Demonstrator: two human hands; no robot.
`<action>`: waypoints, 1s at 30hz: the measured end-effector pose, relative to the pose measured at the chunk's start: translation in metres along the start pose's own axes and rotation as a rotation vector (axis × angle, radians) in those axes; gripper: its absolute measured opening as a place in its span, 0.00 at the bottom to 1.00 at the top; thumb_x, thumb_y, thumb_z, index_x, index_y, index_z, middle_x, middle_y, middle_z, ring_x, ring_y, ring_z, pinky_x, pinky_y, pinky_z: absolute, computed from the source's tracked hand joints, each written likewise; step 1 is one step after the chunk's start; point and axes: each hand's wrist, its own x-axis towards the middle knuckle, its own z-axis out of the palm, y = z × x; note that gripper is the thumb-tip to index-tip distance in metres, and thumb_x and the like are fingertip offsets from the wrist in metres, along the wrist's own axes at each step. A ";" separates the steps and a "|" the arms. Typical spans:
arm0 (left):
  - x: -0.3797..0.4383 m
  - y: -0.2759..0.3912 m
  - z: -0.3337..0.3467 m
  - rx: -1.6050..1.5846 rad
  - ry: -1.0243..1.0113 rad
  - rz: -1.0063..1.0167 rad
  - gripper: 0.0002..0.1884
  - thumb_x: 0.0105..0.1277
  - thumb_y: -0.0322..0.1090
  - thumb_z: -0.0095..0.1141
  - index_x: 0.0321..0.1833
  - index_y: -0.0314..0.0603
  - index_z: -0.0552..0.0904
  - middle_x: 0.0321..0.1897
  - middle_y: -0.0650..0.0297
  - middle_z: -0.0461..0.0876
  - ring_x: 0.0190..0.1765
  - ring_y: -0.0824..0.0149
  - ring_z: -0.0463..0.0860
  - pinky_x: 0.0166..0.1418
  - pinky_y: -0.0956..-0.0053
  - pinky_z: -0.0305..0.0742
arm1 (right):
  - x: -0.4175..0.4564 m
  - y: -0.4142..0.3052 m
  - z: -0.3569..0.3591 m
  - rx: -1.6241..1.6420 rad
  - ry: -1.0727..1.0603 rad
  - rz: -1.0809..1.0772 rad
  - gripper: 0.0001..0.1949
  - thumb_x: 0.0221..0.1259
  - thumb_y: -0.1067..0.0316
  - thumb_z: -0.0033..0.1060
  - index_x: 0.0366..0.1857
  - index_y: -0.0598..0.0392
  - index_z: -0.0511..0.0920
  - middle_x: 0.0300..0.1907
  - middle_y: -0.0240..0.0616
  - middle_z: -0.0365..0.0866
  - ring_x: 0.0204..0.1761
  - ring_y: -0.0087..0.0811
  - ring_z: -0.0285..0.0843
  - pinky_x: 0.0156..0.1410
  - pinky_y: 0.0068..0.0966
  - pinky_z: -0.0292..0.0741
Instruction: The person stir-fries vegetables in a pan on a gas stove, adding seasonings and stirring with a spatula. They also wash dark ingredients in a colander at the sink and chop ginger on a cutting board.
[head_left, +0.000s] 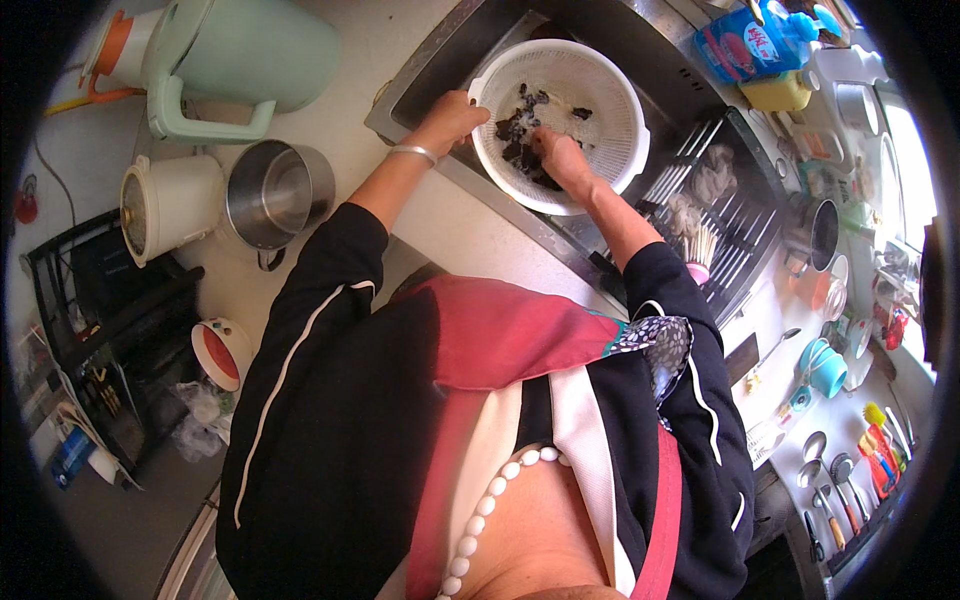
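A white plastic colander (611, 142) sits in the stainless steel sink (442, 71). My left hand (452, 124) grips its left rim, thumb on top, with a silver bangle at the wrist. Inside the colander lie dark, wet, crumpled pieces, possibly wood ear fungus (514, 131), with whitish froth or water among them. One loose dark piece (582, 113) rests apart on the mesh. My right hand (564, 161) reaches into the colander, its fingers down among the dark pieces. Those fingertips are partly hidden, so whether they pinch a piece is unclear.
Right of the sink, a drying rack (742, 217) holds grey cloths (712, 176) and a brush (697, 255). Bottles, including blue detergent (750, 45), line the window side. A steel pot (279, 195), a cream canister (172, 206) and a green pitcher (247, 56) stand left.
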 end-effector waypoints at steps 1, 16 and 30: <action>-0.001 0.001 0.000 -0.014 -0.007 -0.006 0.12 0.47 0.33 0.52 0.30 0.29 0.77 0.15 0.60 0.76 0.14 0.71 0.72 0.15 0.77 0.63 | 0.002 -0.010 -0.008 0.063 0.023 0.059 0.09 0.58 0.66 0.44 0.37 0.57 0.73 0.35 0.60 0.74 0.39 0.53 0.75 0.45 0.40 0.71; -0.002 0.001 0.001 -0.008 0.001 -0.029 0.10 0.50 0.33 0.51 0.31 0.33 0.79 0.18 0.65 0.77 0.15 0.76 0.71 0.15 0.80 0.61 | 0.018 -0.042 0.007 -0.189 0.080 -0.276 0.08 0.53 0.73 0.42 0.34 0.54 0.73 0.39 0.49 0.74 0.41 0.52 0.73 0.47 0.40 0.71; 0.002 -0.004 0.005 0.094 0.074 0.023 0.11 0.50 0.32 0.50 0.32 0.30 0.79 0.18 0.62 0.78 0.16 0.73 0.73 0.15 0.78 0.65 | 0.000 -0.014 -0.002 -0.096 0.055 -0.013 0.09 0.55 0.71 0.42 0.37 0.57 0.73 0.34 0.59 0.73 0.38 0.54 0.74 0.43 0.42 0.71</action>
